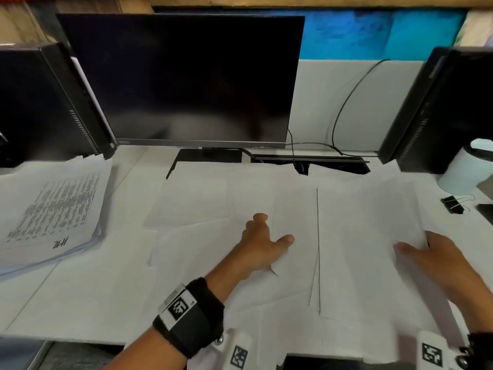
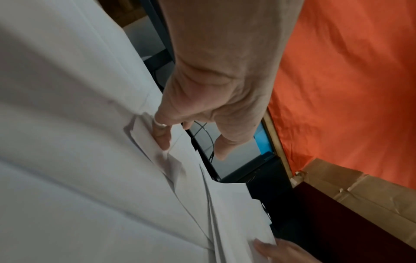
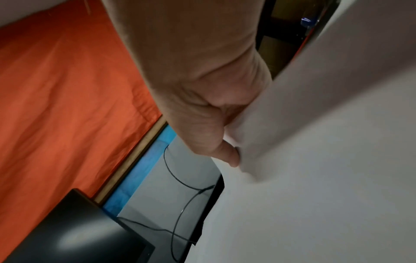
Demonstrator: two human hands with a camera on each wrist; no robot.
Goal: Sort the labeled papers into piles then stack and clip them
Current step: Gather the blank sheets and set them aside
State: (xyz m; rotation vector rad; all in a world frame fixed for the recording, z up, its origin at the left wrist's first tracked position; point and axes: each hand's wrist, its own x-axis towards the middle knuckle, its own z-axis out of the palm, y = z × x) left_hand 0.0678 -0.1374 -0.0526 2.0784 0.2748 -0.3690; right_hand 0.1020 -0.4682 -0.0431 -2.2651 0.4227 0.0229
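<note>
Several white sheets (image 1: 192,204) lie blank side up, overlapping, across the desk. My left hand (image 1: 262,236) is at the left edge of a middle sheet (image 1: 296,209). Its fingertips (image 2: 162,138) touch a bent corner among the layered sheets (image 2: 171,165), and the thumb hovers just above the paper. My right hand (image 1: 437,255) pinches the right edge of a sheet (image 1: 373,222), thumb on top. In the right wrist view the thumb (image 3: 229,156) presses that sheet (image 3: 315,160), which hides the fingers. A printed pile (image 1: 53,212) with a handwritten label lies at the left.
Black binder clips (image 1: 453,204) lie at the right, near a white cup (image 1: 469,169). A dark monitor (image 1: 181,81) stands behind the papers, with a computer tower (image 1: 48,108) on the left, another (image 1: 448,110) on the right, and cables (image 1: 344,108) between.
</note>
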